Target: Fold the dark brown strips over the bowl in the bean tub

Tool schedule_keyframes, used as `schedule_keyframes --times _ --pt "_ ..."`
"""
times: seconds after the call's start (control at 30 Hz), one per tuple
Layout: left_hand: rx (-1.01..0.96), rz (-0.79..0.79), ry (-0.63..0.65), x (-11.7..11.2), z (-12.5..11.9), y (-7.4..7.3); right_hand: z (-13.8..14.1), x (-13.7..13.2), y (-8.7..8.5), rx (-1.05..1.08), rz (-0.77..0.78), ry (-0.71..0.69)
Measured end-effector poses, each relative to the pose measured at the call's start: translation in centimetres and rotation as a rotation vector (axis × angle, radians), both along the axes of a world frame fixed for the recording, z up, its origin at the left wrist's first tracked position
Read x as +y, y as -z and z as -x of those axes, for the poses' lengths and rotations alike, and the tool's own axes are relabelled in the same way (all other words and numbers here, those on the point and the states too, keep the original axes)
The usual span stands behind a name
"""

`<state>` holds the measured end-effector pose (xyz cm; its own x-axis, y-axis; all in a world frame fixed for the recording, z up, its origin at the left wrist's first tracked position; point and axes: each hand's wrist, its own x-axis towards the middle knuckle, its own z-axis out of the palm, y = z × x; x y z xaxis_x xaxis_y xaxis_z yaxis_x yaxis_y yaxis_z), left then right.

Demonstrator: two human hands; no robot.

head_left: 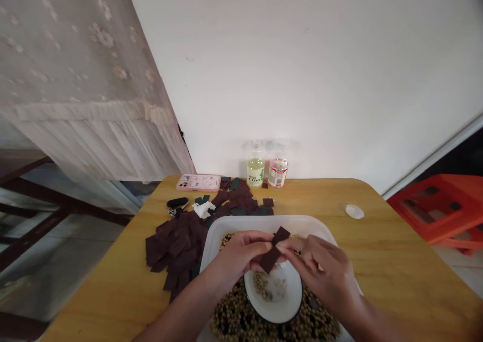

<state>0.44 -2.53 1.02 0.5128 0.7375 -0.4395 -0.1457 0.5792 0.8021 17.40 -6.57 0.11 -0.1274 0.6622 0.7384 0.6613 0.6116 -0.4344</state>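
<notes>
My left hand (pixel 237 256) and my right hand (pixel 320 271) meet over a small white bowl (pixel 290 302). Together they pinch a dark maroon strip (pixel 274 249), tilted with its upper end to the right. The bowl holds a few pale beans and rests on a bed of beans (pixel 234 317) inside a large white tray (pixel 226 229). Both hands have their fingers closed on the strip.
A heap of maroon and dark green strips (pixel 181 244) lies left of the tray and behind it. A pink phone (pixel 198 182), two small bottles (pixel 255 171), a black key fob (pixel 177 202), a crumpled tissue (pixel 203 209) and a white cap (pixel 354 211) sit on the wooden table (pixel 396 251). An orange stool (pixel 437 206) stands to the right.
</notes>
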Motion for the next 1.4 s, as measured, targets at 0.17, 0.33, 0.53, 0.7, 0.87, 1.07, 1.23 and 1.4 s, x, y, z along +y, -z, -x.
schedule_keyframes --times 0.17,0.33,0.53,0.7,0.87,1.07,1.23,1.4 --pt "-0.013 0.005 0.008 0.12 -0.08 0.05 -0.09 0.15 0.10 0.022 -0.007 -0.005" --pt "-0.028 0.028 -0.015 0.17 -0.11 -0.09 -0.04 0.16 0.26 -0.005 -0.010 -0.040" --pt "-0.041 0.003 0.026 0.16 -0.11 0.10 0.11 0.17 -0.15 0.037 -0.001 0.031" --pt "-0.041 0.007 -0.018 0.26 -0.11 0.37 0.05 0.18 0.08 -0.035 -0.015 -0.033" --pt "-0.049 0.018 0.023 0.18 -0.14 0.16 -0.09 0.24 0.36 0.052 0.028 0.048" --pt "-0.031 0.026 -0.001 0.23 -0.03 0.29 0.03 0.27 0.28 0.026 -0.002 0.024" --pt "-0.039 0.022 -0.013 0.26 -0.02 0.45 -0.06 0.25 0.21 0.001 0.016 -0.019" --pt "-0.038 0.018 0.025 0.23 -0.09 0.02 -0.18 0.31 0.25 0.046 0.004 0.067"
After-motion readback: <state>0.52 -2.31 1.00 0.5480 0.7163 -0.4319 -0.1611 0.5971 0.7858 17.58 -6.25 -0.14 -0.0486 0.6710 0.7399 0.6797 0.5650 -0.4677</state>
